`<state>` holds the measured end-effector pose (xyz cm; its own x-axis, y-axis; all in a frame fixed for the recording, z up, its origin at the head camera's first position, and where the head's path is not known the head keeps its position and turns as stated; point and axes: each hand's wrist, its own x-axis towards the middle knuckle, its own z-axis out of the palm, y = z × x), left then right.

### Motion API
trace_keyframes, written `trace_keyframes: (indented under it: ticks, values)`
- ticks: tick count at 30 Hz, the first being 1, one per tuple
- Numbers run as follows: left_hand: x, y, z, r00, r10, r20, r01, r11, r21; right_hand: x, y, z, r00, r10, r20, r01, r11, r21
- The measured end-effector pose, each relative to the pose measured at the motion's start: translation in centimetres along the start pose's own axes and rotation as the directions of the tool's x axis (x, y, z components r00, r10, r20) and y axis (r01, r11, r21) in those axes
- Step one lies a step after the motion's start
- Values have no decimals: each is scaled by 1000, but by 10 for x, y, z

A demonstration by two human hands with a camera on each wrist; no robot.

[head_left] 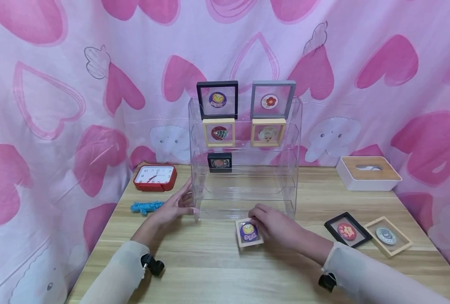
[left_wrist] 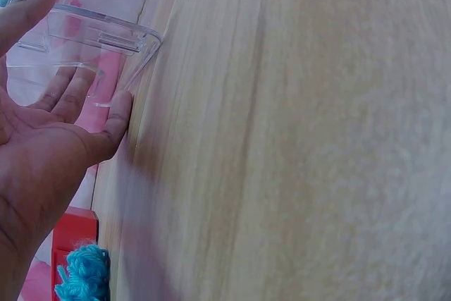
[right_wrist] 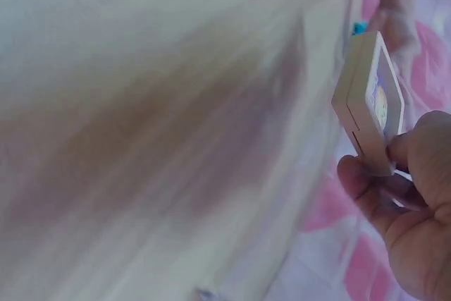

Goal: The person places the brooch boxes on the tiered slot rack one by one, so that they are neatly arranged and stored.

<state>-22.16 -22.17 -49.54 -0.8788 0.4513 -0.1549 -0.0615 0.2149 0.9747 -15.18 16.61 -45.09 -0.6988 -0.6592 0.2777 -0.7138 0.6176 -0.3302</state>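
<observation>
My right hand point(head_left: 277, 224) pinches a small light-wood display frame point(head_left: 244, 242) by its right edge, just above the table before a clear acrylic tiered rack point(head_left: 244, 197). A purple and yellow badge shows inside this frame. The right wrist view has the frame point(right_wrist: 358, 96) edge-on, between thumb and fingers. My left hand point(head_left: 173, 209) rests against the rack's lower left side with fingers extended; in the left wrist view the hand point(left_wrist: 53, 132) has its fingers along the clear side. On the rack stand a black frame point(head_left: 236, 101), a grey frame point(head_left: 253, 101), two wooden frames and a small black frame point(head_left: 219, 169).
A red clock point(head_left: 155, 177) and a blue yarn bundle point(head_left: 146, 207) lie left of the rack. To the right are a tissue box point(head_left: 369, 183), a black frame point(head_left: 333, 226) and a wooden frame point(head_left: 403, 248), both with badges. A pink heart-print curtain point(head_left: 225, 42) hangs behind the table.
</observation>
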Motion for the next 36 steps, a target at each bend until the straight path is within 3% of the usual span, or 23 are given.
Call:
trace_keyframes:
  ticks: [4,10,15,20,28,31,36]
  values:
    - [0,0,-1,1000,-5,-1,5,1000,9,3,8,-17,993,-70,-94,70,998,1]
    - [0,-2,-1,1000,-7,1,7,1000,2,10,24,-48,946,-168,-278,156,986,-66]
    - [1,0,-1,1000,-10,-5,10,1000,-1,21,35,-79,900,-196,-390,166,980,-109]
    - [1,1,-1,1000,-16,-5,16,1000,7,34,43,-107,867,-183,-463,146,983,-115]
    - [2,-1,-2,1000,-2,1,2,1000,13,50,55,-123,828,-160,-537,112,986,-122]
    - [3,-1,-2,1000,-2,-2,2,1000,9,56,59,-124,820,-121,-559,74,992,-105]
    - [3,-1,-2,1000,-15,-6,15,1000,-3,62,64,-121,842,-74,-534,31,996,-89]
